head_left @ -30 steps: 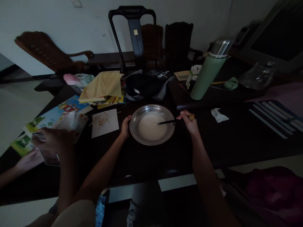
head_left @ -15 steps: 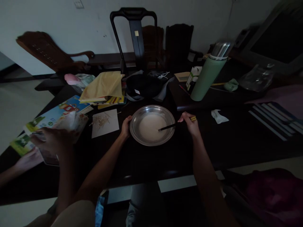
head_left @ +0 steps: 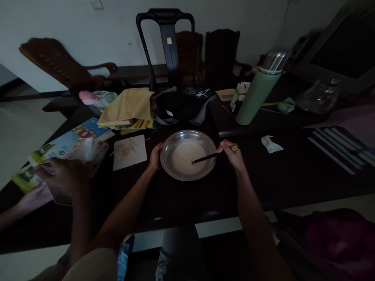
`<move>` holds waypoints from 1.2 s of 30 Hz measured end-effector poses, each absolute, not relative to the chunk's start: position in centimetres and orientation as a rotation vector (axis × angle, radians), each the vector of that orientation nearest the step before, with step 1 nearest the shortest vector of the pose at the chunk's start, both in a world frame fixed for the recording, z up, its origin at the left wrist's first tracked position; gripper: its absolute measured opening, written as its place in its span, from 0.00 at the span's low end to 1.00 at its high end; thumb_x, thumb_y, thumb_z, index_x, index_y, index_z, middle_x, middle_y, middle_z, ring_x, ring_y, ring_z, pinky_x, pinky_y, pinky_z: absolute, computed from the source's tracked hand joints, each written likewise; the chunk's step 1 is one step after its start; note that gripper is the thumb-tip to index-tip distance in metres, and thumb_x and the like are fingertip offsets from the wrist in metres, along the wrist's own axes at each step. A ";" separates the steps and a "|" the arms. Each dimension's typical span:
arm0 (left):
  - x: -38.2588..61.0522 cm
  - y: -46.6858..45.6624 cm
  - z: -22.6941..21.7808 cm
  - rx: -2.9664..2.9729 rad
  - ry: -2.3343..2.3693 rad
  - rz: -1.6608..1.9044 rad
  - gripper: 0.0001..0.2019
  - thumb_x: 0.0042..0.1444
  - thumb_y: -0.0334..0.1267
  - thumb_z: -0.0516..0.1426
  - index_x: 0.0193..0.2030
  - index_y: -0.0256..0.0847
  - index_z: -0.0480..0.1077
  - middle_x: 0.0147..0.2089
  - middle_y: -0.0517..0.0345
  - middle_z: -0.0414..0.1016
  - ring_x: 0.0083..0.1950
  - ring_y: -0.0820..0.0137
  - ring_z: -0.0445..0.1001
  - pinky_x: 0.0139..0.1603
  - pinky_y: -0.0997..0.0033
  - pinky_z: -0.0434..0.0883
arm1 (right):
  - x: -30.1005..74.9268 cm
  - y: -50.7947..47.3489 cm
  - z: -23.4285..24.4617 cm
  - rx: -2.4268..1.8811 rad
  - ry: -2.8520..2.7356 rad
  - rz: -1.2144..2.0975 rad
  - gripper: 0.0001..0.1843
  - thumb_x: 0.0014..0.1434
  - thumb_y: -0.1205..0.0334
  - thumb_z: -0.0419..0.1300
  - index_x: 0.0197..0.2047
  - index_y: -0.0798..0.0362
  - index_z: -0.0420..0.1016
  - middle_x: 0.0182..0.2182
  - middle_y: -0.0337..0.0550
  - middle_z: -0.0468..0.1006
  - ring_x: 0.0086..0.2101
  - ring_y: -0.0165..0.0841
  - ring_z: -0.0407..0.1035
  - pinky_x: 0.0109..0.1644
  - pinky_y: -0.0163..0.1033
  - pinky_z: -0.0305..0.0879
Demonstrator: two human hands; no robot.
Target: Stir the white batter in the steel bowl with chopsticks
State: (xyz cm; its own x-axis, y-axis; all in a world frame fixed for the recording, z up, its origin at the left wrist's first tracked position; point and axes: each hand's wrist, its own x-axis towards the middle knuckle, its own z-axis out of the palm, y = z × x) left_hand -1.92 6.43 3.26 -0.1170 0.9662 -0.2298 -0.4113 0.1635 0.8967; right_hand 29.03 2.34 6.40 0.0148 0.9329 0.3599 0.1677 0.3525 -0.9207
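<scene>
Clasping the rim of the round shiny metal bowl (head_left: pixel 187 134) with the left hand (head_left: pixel 154 157), mid dark wooden table (head_left: pixel 181 199); pinching slim dark chopsticks (head_left: pixel 208 157) in the right hand (head_left: pixel 231 155), tips in pale white liquid (head_left: pixel 183 156).

- The right hand (head_left: pixel 231 153) has slid a little to the left, closer to the round shiny metal bowl (head_left: pixel 187 134). Its fingers now sit just over the bowl's right rim.
- The dark chopsticks with yellow-banded ends (head_left: pixel 206 157) in that hand were nearly level a second ago. Now they slope down to the left.
- Their tips have moved through the pale white liquid (head_left: pixel 181 154), first toward its near edge, then slightly leftward.
</scene>
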 end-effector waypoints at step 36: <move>-2.1 6.5 3.1 0.713 1.104 1.328 0.12 0.44 0.39 0.60 0.20 0.41 0.60 0.20 0.65 0.59 0.21 0.76 0.58 0.23 0.75 0.58 | 29.5 3.0 5.8 -1.119 -1.392 0.717 0.25 0.65 0.41 0.56 0.22 0.48 0.74 0.23 0.38 0.75 0.31 0.35 0.71 0.42 0.43 0.66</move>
